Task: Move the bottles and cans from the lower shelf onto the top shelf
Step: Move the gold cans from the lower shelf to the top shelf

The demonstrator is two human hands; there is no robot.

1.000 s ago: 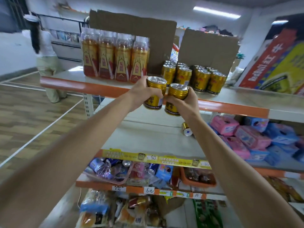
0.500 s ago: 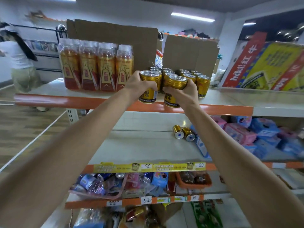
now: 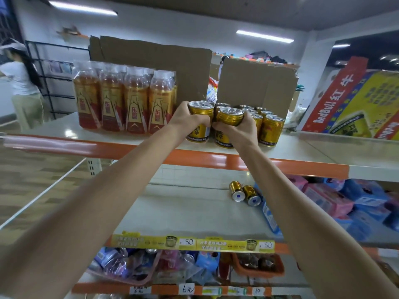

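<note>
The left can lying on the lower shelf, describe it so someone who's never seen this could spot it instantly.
Look under the orange-edged top shelf to the grey lower shelf. Toward its right, the left can lies on its side, base facing out, beside a twin can. Yours is the one farther from the blue pack.

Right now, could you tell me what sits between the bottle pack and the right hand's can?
Head view: the left hand gripping its own gold can, between bottle pack and right-hand can.

Shop: price labels (image 3: 189,242) on shelves (image 3: 207,162).
</note>
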